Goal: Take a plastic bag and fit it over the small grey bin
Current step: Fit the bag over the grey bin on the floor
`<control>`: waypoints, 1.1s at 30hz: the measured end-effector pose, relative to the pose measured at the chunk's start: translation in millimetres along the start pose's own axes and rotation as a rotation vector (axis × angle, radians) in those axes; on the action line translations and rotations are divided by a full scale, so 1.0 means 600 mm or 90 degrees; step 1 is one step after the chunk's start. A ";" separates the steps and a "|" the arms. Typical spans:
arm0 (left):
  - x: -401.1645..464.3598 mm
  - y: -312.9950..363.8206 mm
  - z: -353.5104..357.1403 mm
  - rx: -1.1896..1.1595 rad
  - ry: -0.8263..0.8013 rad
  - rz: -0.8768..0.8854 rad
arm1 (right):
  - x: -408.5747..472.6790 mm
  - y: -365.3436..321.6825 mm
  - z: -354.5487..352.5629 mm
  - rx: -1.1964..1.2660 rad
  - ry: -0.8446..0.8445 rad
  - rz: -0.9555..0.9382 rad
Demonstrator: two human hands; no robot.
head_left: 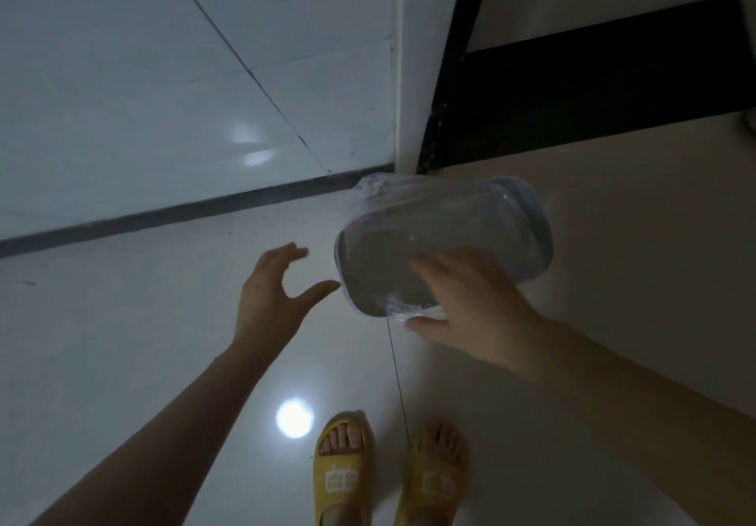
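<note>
A small grey bin (519,214) with rounded corners is tilted, its mouth facing me, near the wall corner. A clear plastic bag (380,194) lines it and is folded over the rim, bunching at the top left and at the lower edge. My right hand (470,304) grips the near rim of the bin, fingers inside over the bag, thumb below it. My left hand (274,292) is spread just left of the bin, fingers apart, holding nothing; its thumb tip is close to the rim.
The floor (163,341) is glossy pale tile with a bright lamp reflection (294,418). A tiled wall (163,75) with a dark skirting rises behind. A dark doorway threshold (572,99) lies at the upper right. My feet in yellow slippers (343,468) stand below.
</note>
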State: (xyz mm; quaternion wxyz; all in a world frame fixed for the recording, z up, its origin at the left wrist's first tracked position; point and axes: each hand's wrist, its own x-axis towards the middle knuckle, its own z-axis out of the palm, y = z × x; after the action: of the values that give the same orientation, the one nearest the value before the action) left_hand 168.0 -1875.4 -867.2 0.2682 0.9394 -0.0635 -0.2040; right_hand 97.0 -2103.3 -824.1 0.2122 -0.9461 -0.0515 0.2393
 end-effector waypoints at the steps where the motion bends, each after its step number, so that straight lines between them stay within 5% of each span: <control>1: 0.004 0.006 0.008 -0.046 0.001 -0.049 | 0.010 -0.020 0.011 -0.016 -0.017 -0.001; 5: 0.062 0.058 0.026 -0.315 -0.058 -0.186 | 0.040 -0.061 0.053 -0.114 0.007 0.011; 9: 0.123 0.089 0.028 -0.390 -0.059 -0.201 | 0.028 -0.058 0.064 -0.116 0.089 0.041; 14: 0.152 0.074 0.014 -0.368 -0.034 -0.214 | -0.031 -0.047 0.082 0.007 0.223 -0.086; 21: 0.183 0.035 0.026 -0.240 0.011 -0.210 | -0.068 -0.032 0.131 0.101 0.199 -0.138; 33: 0.227 0.006 0.035 -0.166 0.134 -0.174 | -0.137 -0.019 0.156 0.274 0.324 -0.027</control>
State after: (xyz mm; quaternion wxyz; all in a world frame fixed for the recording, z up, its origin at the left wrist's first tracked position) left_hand 283.3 -1919.6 -929.0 0.3622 0.9128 0.1197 -0.1461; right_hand -19.6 -2074.1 -858.6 0.4179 -0.9078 0.0349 -0.0038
